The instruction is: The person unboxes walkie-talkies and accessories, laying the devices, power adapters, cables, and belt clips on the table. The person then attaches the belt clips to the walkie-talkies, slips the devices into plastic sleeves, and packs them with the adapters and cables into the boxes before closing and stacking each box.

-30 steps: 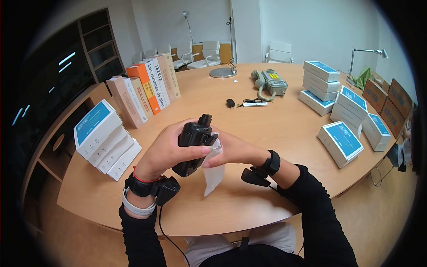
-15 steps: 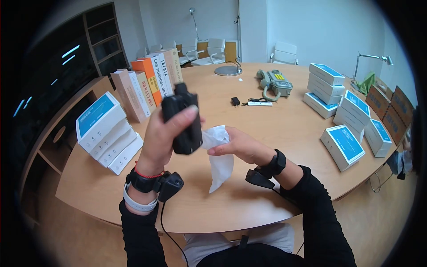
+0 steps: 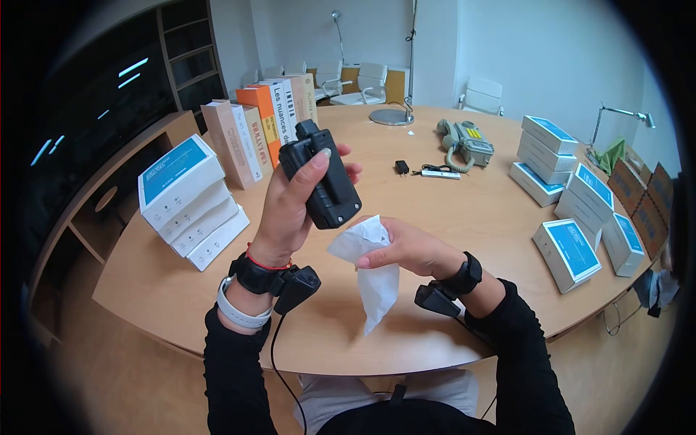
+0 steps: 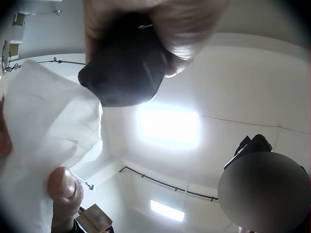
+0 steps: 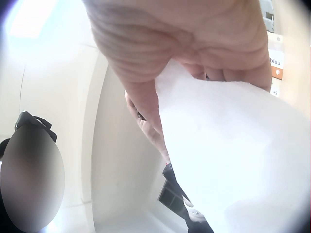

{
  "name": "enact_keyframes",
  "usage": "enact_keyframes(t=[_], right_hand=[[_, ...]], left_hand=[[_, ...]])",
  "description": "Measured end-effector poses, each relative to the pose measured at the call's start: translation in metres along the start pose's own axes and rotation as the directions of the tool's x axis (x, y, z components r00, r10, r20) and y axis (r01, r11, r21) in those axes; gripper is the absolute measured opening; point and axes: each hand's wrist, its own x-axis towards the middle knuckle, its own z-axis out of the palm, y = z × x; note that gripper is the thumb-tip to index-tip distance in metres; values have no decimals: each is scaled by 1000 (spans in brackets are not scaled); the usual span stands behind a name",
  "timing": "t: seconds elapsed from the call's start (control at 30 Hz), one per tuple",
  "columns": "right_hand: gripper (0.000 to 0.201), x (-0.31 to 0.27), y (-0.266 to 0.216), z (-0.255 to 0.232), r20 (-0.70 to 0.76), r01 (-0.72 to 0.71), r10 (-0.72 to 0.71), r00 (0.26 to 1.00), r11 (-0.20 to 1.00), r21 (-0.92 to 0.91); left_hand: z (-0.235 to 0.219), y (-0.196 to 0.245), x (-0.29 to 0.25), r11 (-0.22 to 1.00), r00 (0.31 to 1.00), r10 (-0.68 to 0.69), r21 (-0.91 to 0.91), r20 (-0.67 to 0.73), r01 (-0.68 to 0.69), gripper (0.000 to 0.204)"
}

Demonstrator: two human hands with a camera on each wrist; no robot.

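In the head view my left hand (image 3: 286, 206) holds up a black walkie-talkie (image 3: 335, 190), tilted, with a stub on its top and a clip along the side facing me. The thumb lies across it and the other fingers wrap behind. To the right, and apart from it, my right hand (image 3: 415, 250) pinches a white tissue (image 3: 380, 293) between thumb and fingers. The tissue hangs down above the table. From the left wrist view, the walkie-talkie's dark end (image 4: 129, 73) is beside the tissue (image 4: 48, 116). In the right wrist view the tissue (image 5: 233, 141) covers much of the picture.
On the wooden table (image 3: 304, 348), stacked white-and-blue boxes (image 3: 181, 192) stand left, with more boxes (image 3: 569, 250) at right. Upright books (image 3: 250, 138) line the back left. A corded telephone (image 3: 467, 145), a black adapter (image 3: 402, 167) and a lamp base (image 3: 391, 117) sit farther back.
The walkie-talkie and the tissue were together between both hands; the left hand has lifted the walkie-talkie up and away. The tissue stays in the right hand, now more spread out.
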Motion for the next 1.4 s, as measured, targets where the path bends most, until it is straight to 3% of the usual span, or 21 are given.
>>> enact_keyframes(t=[0.13,0.3,0.5,0.6,0.73,0.87,0.97,1.0,1.03,1.07,1.23,1.4], right_hand=[[49,-1,-2,1,-56,34,-40,998,994,-107],[48,-3,-2,7,-99,98,-151,984,908,-408],[45,-1,0,3,-117,121,-171,978,931,-344],[42,-2,-2,0,-134,135,-198,971,916,-377],[39,-2,-3,-15,-187,177,-276,943,890,-420],[40,-5,-11,-27,-300,132,-340,891,829,-544],[42,-8,-14,-28,-310,166,-406,860,795,-583],[42,-10,-19,-25,-305,144,-386,871,793,-592],[42,-11,-21,-24,-302,121,-363,881,792,-599],[42,-12,-21,-25,-310,118,-365,878,792,-598],[44,-10,-18,-30,-280,124,-333,901,813,-569],[44,-11,-20,-32,-258,146,-315,913,846,-513]], left_hand=[[0,-5,2,1000,999,-5,27,41,4,61],[4,-5,-1,994,996,70,74,56,-74,69],[4,-4,-5,988,982,114,83,153,-128,77],[-2,-1,-5,996,970,87,-9,226,-87,62],[-8,19,-6,999,976,-34,18,215,31,62],[-6,36,-8,931,870,-299,318,392,177,70],[-5,26,-6,851,867,-247,525,432,-19,74],[-6,21,-4,852,864,-247,523,439,-23,74],[-7,17,-1,795,806,-133,548,576,-260,72],[-6,15,0,698,707,-40,526,706,-485,71],[0,21,-5,802,704,-183,519,686,-297,67],[-1,18,-5,773,699,-200,549,686,-318,67]])
